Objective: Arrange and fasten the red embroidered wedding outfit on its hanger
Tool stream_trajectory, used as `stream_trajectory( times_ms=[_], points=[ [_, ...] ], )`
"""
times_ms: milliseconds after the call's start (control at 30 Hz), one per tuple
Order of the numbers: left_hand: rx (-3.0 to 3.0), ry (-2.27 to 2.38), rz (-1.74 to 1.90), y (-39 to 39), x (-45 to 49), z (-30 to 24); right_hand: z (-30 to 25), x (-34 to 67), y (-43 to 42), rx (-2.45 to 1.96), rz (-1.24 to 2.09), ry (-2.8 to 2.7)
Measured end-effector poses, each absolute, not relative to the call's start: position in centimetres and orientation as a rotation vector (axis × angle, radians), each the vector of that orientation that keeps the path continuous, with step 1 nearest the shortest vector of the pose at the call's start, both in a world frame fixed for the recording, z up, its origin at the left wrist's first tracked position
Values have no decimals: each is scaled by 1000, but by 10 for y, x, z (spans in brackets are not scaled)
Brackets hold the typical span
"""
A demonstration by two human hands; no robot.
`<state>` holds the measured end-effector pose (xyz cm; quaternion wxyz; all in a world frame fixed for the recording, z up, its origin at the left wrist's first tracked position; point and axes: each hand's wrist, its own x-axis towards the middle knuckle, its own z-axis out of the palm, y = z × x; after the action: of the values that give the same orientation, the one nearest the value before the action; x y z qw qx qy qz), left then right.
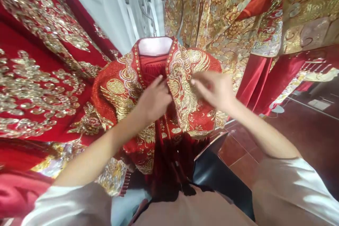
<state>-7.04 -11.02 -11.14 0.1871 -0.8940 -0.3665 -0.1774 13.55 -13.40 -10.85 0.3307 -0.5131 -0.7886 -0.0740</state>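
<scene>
Seen from my remote station through the head camera: a red jacket point(124, 88) with gold and silver embroidery hangs at the centre of the scene on a pale pink padded hanger point(155, 46), whose bent metal hook point(147, 10) rises toward the far rail. Both bare hands meet at the garment's front, just below the collar. My left hand point(155, 100) lies on the left front edge with its fingers curled close together, and I judge it to be pinching the beaded border there. My right hand point(214, 90) is blurred with motion; its fingers stretch toward the right front panel, and I cannot tell whether they grip the cloth or only brush it. As things lie, the collar sits squarely round the hanger, so the hanging looks done, while the two front panels stand apart below the neck with dark red cloth showing between them, so the front looks to me not yet drawn together. To the left hangs a broad crimson garment with heavy gold motifs point(39, 77); far right, a row of gold brocade robes point(225, 14); a white drape point(113, 7) falls behind. A dark red tiled floor point(304, 130) runs along the right, a glossy black object point(219, 176) lying near.
</scene>
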Motion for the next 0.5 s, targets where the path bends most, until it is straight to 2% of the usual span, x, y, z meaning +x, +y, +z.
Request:
stream_trajectory(
  times_ms=[67, 133, 300, 367, 500],
  points=[
    [-2397, -1051, -769, -110, -104, -83, -82, 145, -105, -1254, -335, -2023],
    [-2329, -1154, -945, -102, -130, -60, -63, 146, -79, -1198, -338, -2096],
    [-2558, -1365, -783, -72, -152, -49, -52, 134, -42, -1236, -144, -2194],
    [-2500, -1406, -830, -63, -149, -51, -50, 131, -36, -1230, -89, -2121],
    [-2438, -1283, -1359, -41, -141, -44, -45, 129, -23, -1021, 101, -1961]
  ],
)
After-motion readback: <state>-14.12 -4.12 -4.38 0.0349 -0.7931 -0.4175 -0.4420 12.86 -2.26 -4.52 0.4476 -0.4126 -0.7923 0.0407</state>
